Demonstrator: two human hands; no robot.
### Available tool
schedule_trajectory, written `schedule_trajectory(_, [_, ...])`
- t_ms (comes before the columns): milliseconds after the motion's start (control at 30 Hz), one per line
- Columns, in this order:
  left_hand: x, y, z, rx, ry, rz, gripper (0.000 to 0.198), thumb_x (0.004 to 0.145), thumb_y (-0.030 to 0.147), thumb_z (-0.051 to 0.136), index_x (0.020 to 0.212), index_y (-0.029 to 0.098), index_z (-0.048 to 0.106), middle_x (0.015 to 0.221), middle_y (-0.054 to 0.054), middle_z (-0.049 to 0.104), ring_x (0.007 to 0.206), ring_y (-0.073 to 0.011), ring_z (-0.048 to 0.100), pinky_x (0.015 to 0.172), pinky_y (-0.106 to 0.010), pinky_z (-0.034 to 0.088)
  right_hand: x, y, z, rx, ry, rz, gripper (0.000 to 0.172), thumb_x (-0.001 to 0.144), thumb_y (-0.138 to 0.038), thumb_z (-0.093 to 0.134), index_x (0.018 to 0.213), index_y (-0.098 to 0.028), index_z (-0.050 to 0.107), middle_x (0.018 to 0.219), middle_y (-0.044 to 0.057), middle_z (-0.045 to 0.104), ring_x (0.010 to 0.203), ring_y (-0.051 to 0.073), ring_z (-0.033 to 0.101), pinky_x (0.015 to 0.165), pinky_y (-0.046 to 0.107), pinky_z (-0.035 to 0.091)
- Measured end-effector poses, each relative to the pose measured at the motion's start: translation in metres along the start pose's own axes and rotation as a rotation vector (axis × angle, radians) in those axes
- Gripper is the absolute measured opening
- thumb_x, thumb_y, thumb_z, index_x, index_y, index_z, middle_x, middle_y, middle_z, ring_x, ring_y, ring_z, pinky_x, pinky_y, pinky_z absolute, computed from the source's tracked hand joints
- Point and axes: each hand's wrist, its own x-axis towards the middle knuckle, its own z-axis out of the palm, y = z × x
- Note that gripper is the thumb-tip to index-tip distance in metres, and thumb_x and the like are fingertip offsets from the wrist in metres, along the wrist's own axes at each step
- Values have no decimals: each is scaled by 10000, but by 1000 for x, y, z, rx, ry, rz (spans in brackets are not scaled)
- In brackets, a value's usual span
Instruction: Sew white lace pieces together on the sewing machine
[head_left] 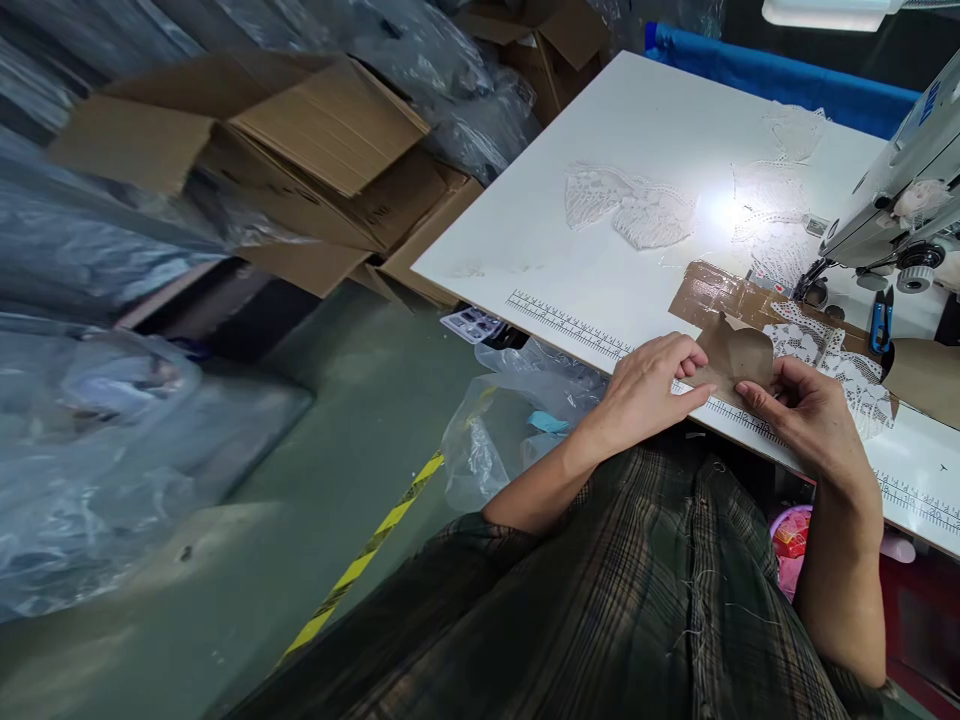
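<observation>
Brown sheet (750,355): on the worktop (540,190), at its near edge, bent upward
Right hand (814,415): pinching the sheet between thumb and fingers
Left hand (651,390): fingers curled, by the sheet's left side; cannot tell whether it grips
White lace (862,388): just beside the right hand

The right hand (810,405) pinches a brown paper-like piece (742,355) between thumb and fingers at the front edge of a white sewing table (517,220). The left hand (656,380) is at its other side, fingers curled; whether it grips the piece is unclear. White lace (862,385) lies just beyond the right hand, near blue-handled thread snips (881,322) and the sewing machine (892,165). More lace pieces (652,215) lie farther back. A printed ruler scale (570,320) runs along the edge. Leftward stands an open cardboard box (330,125); yellow-and-black tape (367,560) crosses the floor.
</observation>
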Motion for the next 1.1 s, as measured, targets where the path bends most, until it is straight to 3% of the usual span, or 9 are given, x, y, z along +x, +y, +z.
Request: schedule_trajectory(1100, [1,3,1,34,-15,-24,212,775,203,750,901,205,580,855,34,645,787,-132,612,713,-254,469,0,-3,0,-27,-7,4,337,782,-516,660,691,-205,566,573,-37,432,545,108,362,493,247,288])
